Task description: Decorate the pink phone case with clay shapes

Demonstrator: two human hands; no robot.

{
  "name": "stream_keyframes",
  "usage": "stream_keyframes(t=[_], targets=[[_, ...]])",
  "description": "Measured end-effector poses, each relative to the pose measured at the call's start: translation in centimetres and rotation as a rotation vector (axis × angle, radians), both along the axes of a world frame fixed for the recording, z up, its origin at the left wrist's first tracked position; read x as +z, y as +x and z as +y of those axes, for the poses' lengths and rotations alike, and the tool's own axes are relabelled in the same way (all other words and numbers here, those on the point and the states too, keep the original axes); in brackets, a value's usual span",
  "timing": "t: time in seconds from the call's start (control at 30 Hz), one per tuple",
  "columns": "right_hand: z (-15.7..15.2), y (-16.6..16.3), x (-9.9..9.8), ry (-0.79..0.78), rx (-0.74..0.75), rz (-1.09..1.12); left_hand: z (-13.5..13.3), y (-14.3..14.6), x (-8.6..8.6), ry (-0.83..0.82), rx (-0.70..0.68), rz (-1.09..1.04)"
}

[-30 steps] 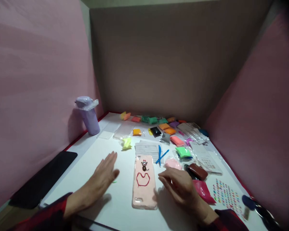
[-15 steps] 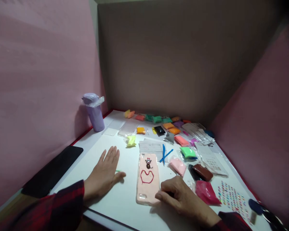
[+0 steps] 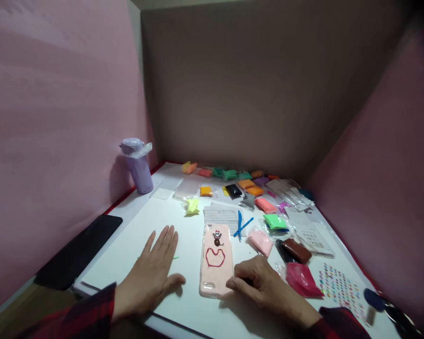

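My left hand (image 3: 152, 273) lies palm down on the white board, fingers stretched out. A thin strand of green clay (image 3: 176, 257) pokes out beside it, the rest hidden under the hand. To its right lies a phone case (image 3: 217, 278) covered in pale pink. On it are a small figure (image 3: 216, 238) with a brown round body and a red looped outline (image 3: 216, 257), open at the top. My right hand (image 3: 256, 282) is curled at the case's lower right corner, thumb tip against its edge; nothing shows between the fingers.
Blue clay tools (image 3: 240, 227) lie crossed on lined paper. Several bagged clay packs, such as the pink one (image 3: 260, 242), spread to the right and back. A sticker sheet (image 3: 341, 287), a purple bottle (image 3: 140, 165) and a black phone-like slab (image 3: 78, 249) surround the area.
My left hand has slid slightly toward me over the green strand, and less of the strand shows at its right. My right hand has stayed at the case's corner.
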State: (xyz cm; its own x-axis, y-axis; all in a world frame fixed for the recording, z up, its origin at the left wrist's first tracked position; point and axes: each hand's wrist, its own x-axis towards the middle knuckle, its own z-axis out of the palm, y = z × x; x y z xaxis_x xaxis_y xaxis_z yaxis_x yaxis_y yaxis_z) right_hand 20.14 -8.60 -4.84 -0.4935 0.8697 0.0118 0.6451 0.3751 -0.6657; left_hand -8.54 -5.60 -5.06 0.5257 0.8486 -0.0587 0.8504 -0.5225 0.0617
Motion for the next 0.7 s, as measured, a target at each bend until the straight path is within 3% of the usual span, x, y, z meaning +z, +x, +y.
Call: stream_keyframes(t=[0.17,0.33,0.47,0.7], targets=[[-0.1,0.1,-0.2,-0.012,-0.015,-0.007,5.7,0.1,-0.1,0.010,0.092,-0.153],[-0.1,0.0,-0.2,-0.012,-0.028,-0.007,8.9,-2.8,1.7,0.075,0.205,-0.272],[-0.1,-0.1,-0.2,0.000,-0.031,-0.021,7.4,-3.4,2.2,0.107,0.165,-0.296],[0.0,-0.1,0.1,0.004,-0.025,-0.038,3.2,1.1,-0.5,0.046,-0.030,-0.175]])
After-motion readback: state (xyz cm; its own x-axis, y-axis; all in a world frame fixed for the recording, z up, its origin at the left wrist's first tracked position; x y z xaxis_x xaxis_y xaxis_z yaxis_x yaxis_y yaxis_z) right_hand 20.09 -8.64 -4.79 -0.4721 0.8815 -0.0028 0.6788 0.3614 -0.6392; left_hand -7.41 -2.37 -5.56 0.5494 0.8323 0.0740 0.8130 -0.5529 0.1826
